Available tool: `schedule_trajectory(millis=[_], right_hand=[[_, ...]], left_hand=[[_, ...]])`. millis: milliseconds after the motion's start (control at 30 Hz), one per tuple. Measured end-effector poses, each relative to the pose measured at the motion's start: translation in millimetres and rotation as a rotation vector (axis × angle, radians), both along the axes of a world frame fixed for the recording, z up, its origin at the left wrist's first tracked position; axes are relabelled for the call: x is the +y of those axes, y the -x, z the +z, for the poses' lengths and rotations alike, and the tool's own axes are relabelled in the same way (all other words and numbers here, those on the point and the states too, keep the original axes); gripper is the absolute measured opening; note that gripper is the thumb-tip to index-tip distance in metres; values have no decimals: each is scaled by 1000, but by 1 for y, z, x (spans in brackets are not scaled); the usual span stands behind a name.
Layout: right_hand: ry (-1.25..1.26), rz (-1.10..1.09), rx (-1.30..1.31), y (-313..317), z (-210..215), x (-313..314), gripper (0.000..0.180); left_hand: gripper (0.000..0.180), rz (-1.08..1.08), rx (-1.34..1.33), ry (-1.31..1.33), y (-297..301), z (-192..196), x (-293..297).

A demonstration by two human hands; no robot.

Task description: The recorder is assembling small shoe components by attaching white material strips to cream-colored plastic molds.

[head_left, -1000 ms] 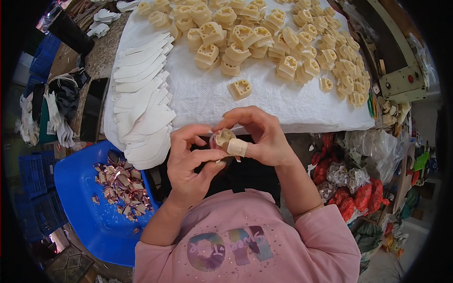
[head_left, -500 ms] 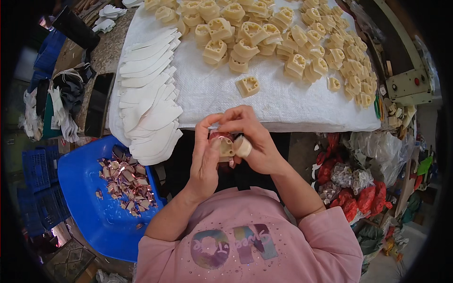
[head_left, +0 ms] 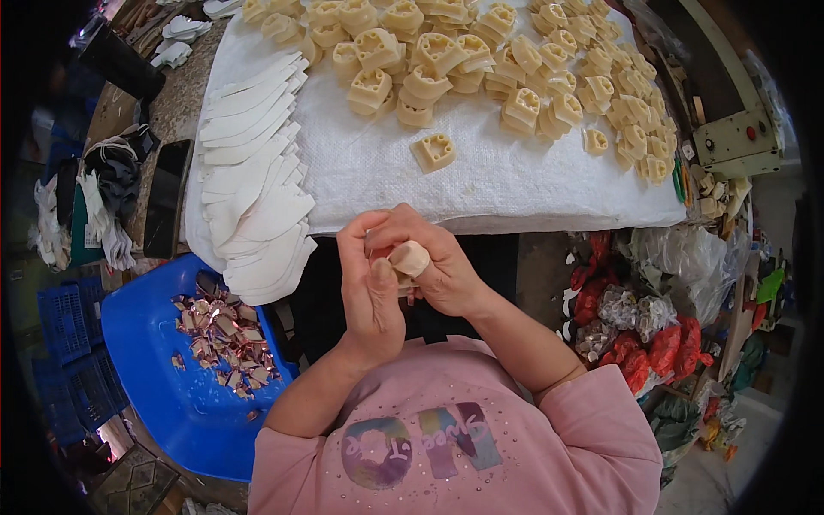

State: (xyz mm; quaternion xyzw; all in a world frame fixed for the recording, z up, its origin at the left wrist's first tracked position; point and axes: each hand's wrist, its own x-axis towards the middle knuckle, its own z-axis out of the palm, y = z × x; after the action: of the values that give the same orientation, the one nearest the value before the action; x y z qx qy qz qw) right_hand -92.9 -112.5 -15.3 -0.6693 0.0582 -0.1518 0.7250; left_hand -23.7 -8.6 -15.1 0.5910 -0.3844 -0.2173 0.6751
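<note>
- Head view: small cream piece (head_left: 409,257) pinched between left hand (head_left: 371,287) and right hand (head_left: 438,262), both closed on it, just below the desk (head_left: 515,184) edge.
- On the white-covered desk: single cream piece (head_left: 433,152), heaped cream pieces (head_left: 481,60), fanned white sheets (head_left: 257,172).
- Lower left: blue tray (head_left: 163,403) with shiny scraps (head_left: 225,335).
- Right: red and clear bags (head_left: 639,330).

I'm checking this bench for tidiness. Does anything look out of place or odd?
One cream moulded piece lies alone on the white cloth, apart from the heap. The stack of white cut sheets overhangs the table edge above the blue tray. Nothing looks spilled or broken.
</note>
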Motion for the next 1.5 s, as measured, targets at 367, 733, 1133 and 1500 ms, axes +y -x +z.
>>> schedule_trajectory(millis=[367, 733, 1133, 1500], right_hand=[[229, -210, -258, -8, -3, 12, 31], [-143, -163, -18, -3, 4, 0, 42], [174, -268, -72, 1, 8, -10, 22], [-307, 92, 220, 0, 11, -39, 21]], left_hand=[[34, 81, 122, 59, -4, 0, -5], [80, -91, 638, 114, -17, 11, -1], [62, -78, -144, -178, -23, 4, 9], [39, -21, -454, -227, -30, 27, 15]])
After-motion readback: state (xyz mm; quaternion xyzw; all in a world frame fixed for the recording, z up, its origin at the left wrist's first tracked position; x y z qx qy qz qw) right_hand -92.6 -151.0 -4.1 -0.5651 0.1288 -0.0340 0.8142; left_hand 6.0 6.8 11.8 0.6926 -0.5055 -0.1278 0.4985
